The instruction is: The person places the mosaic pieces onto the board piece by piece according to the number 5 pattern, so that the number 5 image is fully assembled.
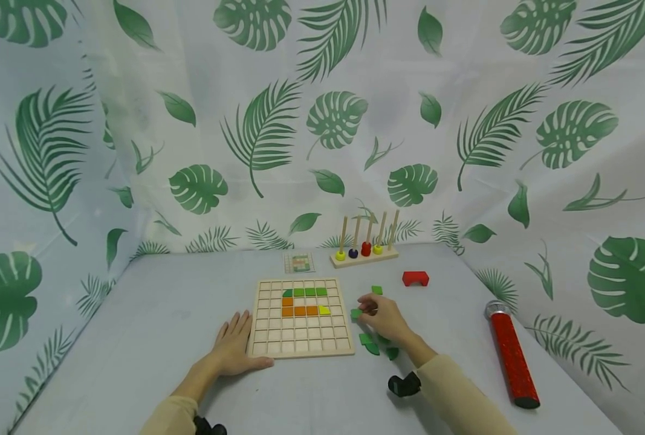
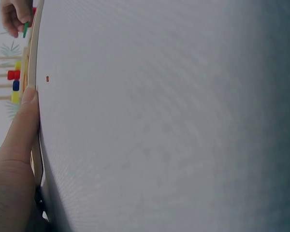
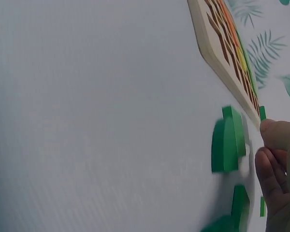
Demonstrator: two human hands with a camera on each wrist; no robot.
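A wooden grid board [image 1: 303, 348] lies on the table, holding a row of green tiles [image 1: 310, 292], several orange tiles [image 1: 300, 311] and a yellow tile [image 1: 324, 310]. My left hand [image 1: 234, 350] lies flat at the board's left edge, fingers straight, thumb at its lower left corner. Just off the board's right side, my right hand [image 1: 385, 318] pinches a green piece [image 1: 356, 313] between thumb and fingers; the right wrist view shows this piece [image 3: 262, 113] at the fingertips. Loose green pieces [image 1: 372, 348] lie below that hand, and a green square [image 1: 376, 290] beyond it.
Behind the board are a small patterned card [image 1: 298, 263] and a wooden peg stand [image 1: 364, 260] with coloured beads. A red arch block [image 1: 415, 278] sits at the back right. A red cylinder [image 1: 514, 356] lies along the right side.
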